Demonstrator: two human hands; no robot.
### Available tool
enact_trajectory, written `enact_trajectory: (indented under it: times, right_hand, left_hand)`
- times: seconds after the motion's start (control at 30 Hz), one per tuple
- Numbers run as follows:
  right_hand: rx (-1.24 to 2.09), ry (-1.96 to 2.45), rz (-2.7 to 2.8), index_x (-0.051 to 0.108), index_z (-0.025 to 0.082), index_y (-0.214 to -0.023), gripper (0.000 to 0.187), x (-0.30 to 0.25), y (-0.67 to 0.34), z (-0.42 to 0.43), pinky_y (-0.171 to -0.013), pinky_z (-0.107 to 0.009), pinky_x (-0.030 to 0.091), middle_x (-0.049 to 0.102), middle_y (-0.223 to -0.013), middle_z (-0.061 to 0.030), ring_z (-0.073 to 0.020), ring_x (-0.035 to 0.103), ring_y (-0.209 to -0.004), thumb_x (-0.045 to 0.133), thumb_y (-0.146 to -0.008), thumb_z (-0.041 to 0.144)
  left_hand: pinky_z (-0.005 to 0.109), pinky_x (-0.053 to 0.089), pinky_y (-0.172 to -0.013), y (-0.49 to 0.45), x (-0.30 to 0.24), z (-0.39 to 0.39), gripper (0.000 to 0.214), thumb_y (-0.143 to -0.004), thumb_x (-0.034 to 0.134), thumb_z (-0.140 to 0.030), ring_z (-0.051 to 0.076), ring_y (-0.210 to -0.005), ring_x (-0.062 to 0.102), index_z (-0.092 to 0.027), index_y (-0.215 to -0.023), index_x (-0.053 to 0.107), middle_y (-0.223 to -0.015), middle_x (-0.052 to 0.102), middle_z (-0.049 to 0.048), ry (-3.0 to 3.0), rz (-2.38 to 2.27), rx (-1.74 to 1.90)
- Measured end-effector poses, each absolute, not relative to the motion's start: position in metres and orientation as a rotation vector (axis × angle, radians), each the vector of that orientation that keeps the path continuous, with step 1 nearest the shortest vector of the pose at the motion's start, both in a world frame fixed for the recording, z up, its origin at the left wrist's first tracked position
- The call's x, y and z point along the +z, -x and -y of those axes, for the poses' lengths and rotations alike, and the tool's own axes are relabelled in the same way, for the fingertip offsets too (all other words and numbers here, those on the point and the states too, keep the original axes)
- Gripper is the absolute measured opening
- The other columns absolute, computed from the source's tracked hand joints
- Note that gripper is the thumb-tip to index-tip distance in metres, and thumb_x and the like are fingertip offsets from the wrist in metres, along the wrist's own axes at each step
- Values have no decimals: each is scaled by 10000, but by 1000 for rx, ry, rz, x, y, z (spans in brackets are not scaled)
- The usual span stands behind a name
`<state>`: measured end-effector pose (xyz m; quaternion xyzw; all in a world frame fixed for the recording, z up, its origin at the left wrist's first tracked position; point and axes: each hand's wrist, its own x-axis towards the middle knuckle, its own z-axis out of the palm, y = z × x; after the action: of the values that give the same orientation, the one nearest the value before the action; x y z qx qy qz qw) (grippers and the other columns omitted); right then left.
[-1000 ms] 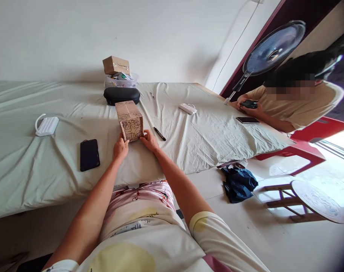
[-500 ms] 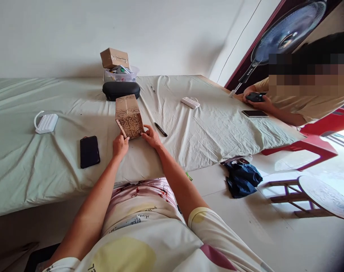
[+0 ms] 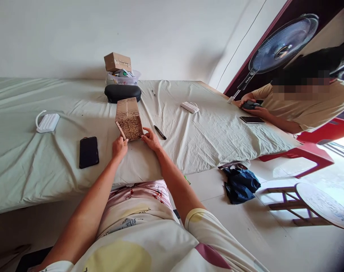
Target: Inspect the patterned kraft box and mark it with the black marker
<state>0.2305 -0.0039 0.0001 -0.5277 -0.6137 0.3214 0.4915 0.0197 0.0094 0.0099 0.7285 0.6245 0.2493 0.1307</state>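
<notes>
A brown cardboard box [image 3: 128,118] covered in black line drawings lies on the cloth-covered table [image 3: 205,132] in front of me. My left hand [image 3: 119,146] grips its near left corner with curled fingers. My right hand [image 3: 150,138] holds its near right corner, thumb against the box's end. A black marker pen [image 3: 160,132] lies just right of my right hand. A black phone [image 3: 88,152] lies to the left of my left hand.
Behind the box sit a black case [image 3: 122,92], a clear tub [image 3: 123,78] and a second cardboard box [image 3: 117,61]. White devices [image 3: 47,122] [image 3: 189,107] lie left and right. A person sits at the right end holding a dark device [image 3: 250,105], a phone [image 3: 252,120] beside them. A fan [image 3: 279,44], red chair [image 3: 304,151], stool [image 3: 319,202] and dark bag [image 3: 239,184] are to the right.
My hands stay on the box's near corners; the box has turned slightly. The view has shifted a little with my head.
</notes>
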Motion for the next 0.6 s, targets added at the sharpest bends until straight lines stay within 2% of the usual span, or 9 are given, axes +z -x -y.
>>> enact_trajectory:
  times: [0.47,0.6]
  right_hand:
    - [689,1445,1546,567,233,-1406,461,16,-223,18,-738,-233,486,682,-737,74,-123,629,-699,642,-954,293]
    - [664,1473,1575,513,198,-1478,532,17,-221,20,-733,-227,464,686,-749,78,-111,614,-699,640,-974,310]
  left_hand:
    - [411,520,-936,-20,29,3,243,-1024,468,-316,345,-1123,706,-164,-1069,653,-1150,745,207,-2064,-1887,581]
    - [408,499,-969,-16,25,3,225,-1041,469,-303,334,-1124,680,-138,-1092,613,-1153,726,197,-2065,-1845,612]
